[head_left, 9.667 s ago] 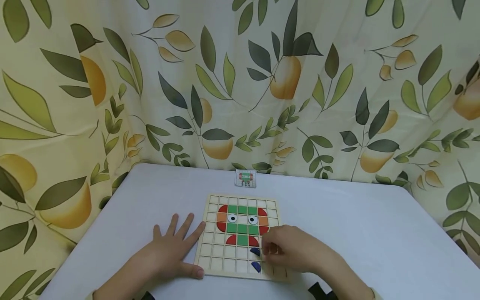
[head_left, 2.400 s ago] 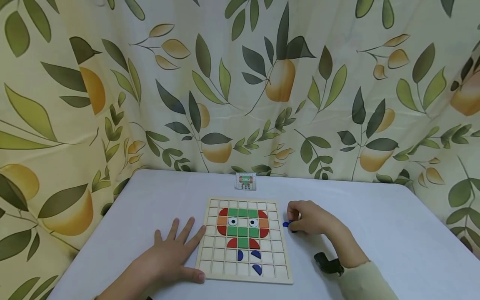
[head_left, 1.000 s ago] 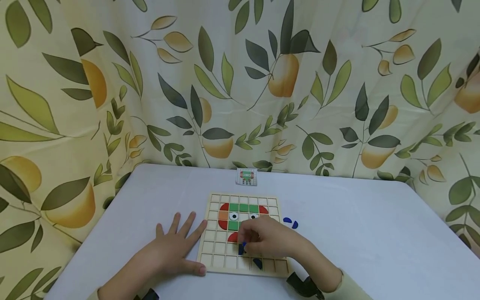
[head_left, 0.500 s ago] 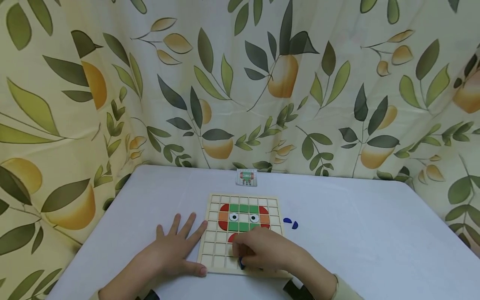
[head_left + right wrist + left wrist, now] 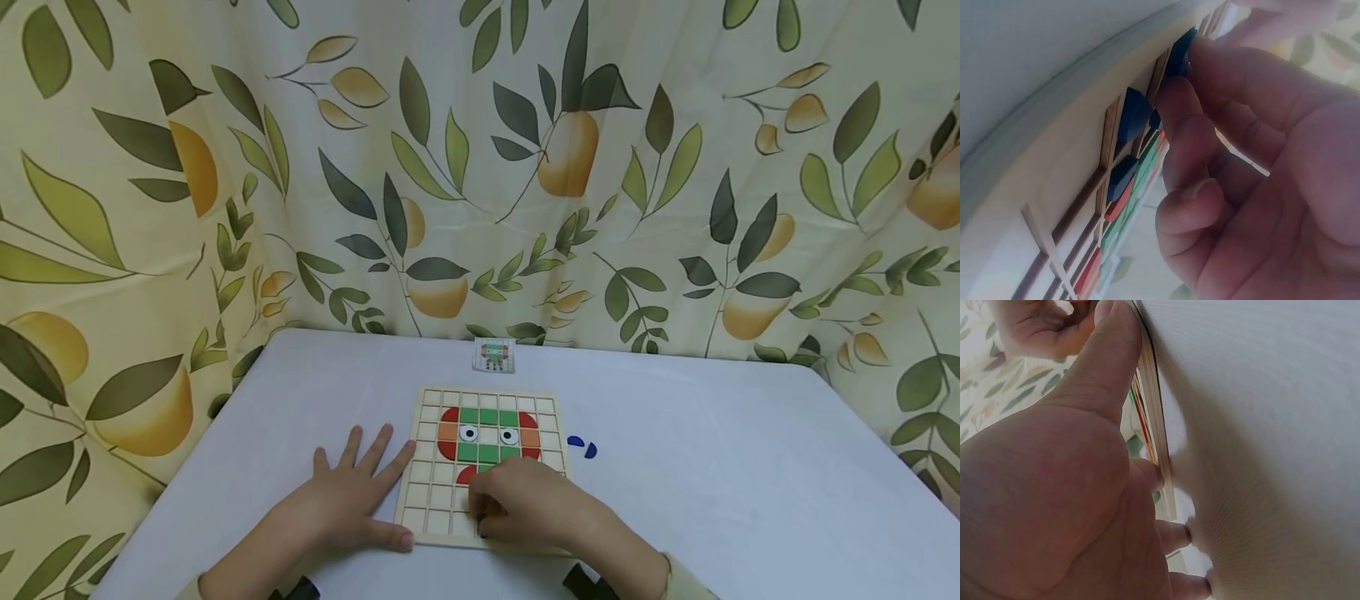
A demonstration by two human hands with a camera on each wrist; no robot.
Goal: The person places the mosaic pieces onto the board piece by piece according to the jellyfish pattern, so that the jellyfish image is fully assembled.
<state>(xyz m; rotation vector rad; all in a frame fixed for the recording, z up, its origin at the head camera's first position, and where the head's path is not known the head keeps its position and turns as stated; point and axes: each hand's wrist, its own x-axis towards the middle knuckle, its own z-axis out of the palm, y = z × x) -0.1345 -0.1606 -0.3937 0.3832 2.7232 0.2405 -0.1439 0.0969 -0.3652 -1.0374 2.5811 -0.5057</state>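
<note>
The wooden grid board (image 5: 420,521) lies on the table, bearing a face-like pattern of red, orange and green tiles (image 5: 488,417) and two round-eye tiles (image 5: 468,433). Beside its left edge my left hand (image 5: 341,500) rests with spread, straight fingers, the index fingertip and thumb touching the board. Over the bottom rows my right hand (image 5: 532,504) pinches a blue half-round piece (image 5: 1180,55) at a cell. Nearby cells hold other blue pieces (image 5: 1134,115), which my right hand hides in the head view.
Two loose blue half-round pieces (image 5: 575,441) lie on the white table just right of the board. A small picture card (image 5: 493,356) stands or lies behind the board. A curtain with leaf and fruit print (image 5: 450,208) hangs at the back.
My right hand took a blue piece from right of the board, carried it left over the grid, then down to the bottom rows. My left hand keeps its place.
</note>
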